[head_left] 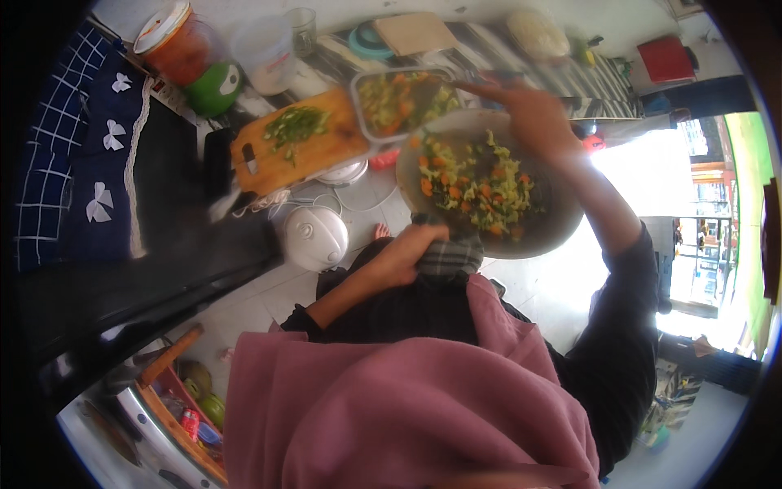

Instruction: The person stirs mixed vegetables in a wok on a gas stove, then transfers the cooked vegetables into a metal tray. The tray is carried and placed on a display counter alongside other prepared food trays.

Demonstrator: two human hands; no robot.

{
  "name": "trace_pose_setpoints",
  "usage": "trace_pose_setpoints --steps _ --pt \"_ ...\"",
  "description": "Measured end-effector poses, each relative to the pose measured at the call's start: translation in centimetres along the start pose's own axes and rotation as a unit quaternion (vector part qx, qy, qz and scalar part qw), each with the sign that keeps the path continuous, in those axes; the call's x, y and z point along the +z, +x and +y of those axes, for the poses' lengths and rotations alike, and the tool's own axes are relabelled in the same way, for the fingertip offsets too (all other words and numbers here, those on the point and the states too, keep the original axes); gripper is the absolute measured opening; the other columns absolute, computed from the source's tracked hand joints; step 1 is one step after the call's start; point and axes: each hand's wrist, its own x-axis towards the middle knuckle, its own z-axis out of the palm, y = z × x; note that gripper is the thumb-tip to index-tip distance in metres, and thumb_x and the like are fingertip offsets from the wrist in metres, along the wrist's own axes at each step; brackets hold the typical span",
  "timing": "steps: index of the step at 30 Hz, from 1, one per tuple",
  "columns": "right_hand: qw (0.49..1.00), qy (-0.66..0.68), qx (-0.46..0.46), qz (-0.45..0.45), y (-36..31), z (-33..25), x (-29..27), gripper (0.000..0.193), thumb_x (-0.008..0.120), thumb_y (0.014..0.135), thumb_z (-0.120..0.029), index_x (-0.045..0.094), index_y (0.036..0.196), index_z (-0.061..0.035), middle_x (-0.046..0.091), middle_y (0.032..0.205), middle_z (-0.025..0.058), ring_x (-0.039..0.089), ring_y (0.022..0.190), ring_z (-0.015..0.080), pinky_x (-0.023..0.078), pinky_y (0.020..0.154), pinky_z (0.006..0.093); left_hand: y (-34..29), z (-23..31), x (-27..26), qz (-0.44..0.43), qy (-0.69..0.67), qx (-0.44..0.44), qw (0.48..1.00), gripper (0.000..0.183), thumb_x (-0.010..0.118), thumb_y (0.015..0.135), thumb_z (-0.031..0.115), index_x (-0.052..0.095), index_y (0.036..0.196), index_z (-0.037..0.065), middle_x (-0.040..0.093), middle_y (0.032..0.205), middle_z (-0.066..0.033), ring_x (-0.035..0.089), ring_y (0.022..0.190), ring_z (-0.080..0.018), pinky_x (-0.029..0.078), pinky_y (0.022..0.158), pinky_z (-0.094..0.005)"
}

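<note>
My left hand is closed round a grey checked cloth at the near side of a wide pan; the cloth hides the pan's handle. Tilted toward the counter, the pan holds cooked vegetables with orange and yellow-green pieces. My right hand grips a spatula by its brown handle. Its dark head reaches over a clear rectangular container, partly filled with the same vegetables. Left of the container lies a wooden cutting board bearing chopped greens.
A white round-lidded appliance stands on the tiled floor below the board. Along the counter's back are an orange-filled jar, a green container, a glass and a brown flat board. A dark panel extends in from the left.
</note>
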Motion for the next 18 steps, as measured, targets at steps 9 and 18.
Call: trace_pose_setpoints --steps 9,18 --pt "0.991 -0.066 0.039 -0.109 0.3 -4.4 2.2 0.069 0.057 0.086 -0.007 0.040 0.141 -0.0460 0.052 0.129 0.0252 0.068 0.089 0.0325 0.057 0.067 0.0390 0.3 0.8 0.7 0.075 -0.306 -0.180 0.932 0.009 0.059 0.083 0.009 0.062 0.082 0.001 0.062 0.075 -0.0027 0.060 0.065 -0.0088 0.045 0.057 -0.0266" --pt "0.995 -0.098 -0.010 0.024 2.1 -4.2 3.0 0.064 0.054 0.087 -0.009 0.039 0.144 -0.0365 0.059 0.094 0.0130 0.068 0.075 0.0263 0.056 0.060 0.0376 0.2 0.5 0.4 0.053 -0.298 -0.164 0.939 0.012 0.059 0.084 0.012 0.062 0.083 0.000 0.063 0.076 -0.0037 0.060 0.066 -0.0101 0.047 0.059 -0.0267"
